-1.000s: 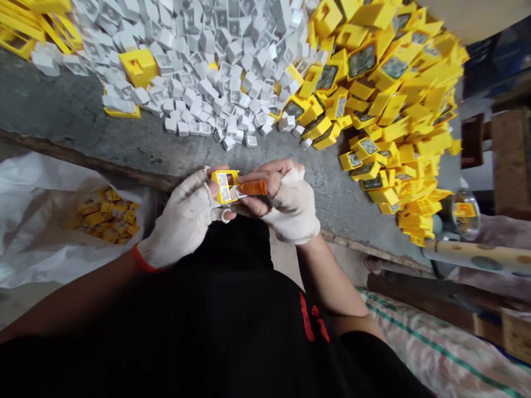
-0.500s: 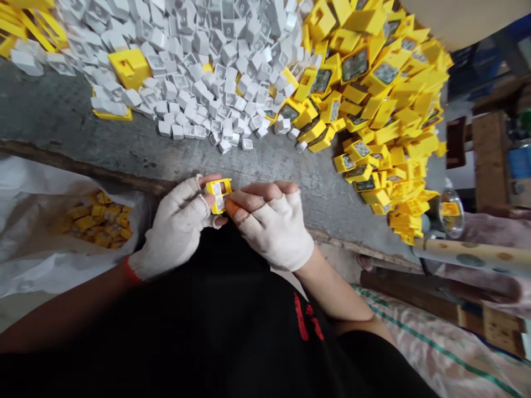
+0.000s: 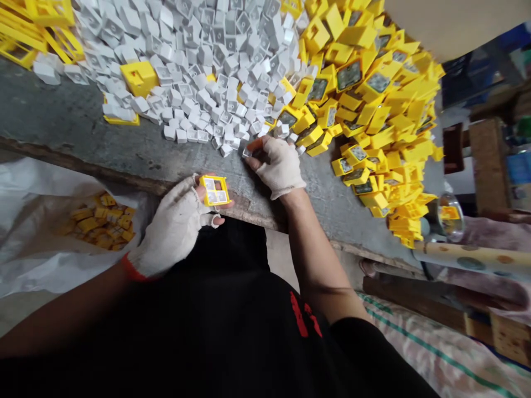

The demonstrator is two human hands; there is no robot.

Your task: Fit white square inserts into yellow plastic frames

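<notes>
My left hand (image 3: 176, 221), in a white fingerless glove, holds a small yellow frame (image 3: 214, 190) near the table's front edge. Three of the frame's openings have white pieces in them; the upper right one shows a gap. Farther forward, my right hand (image 3: 276, 163), gloved the same way, pinches a small white piece (image 3: 247, 152) between thumb and fingers, at the near edge of the pile of white pieces (image 3: 224, 83). Its fingertips partly cover that piece.
Yellow housings (image 3: 381, 116) are heaped at the right of the grey table (image 3: 166, 163). Yellow frames (image 3: 31, 30) lie at the far left. A white bag (image 3: 37, 221) with yellow pieces hangs below left. A clear container (image 3: 451, 213) stands at the right.
My right hand has left the yellow frame, moved forward and right, and taken hold of a white piece. My left hand still holds the frame, now tilted flatter.
</notes>
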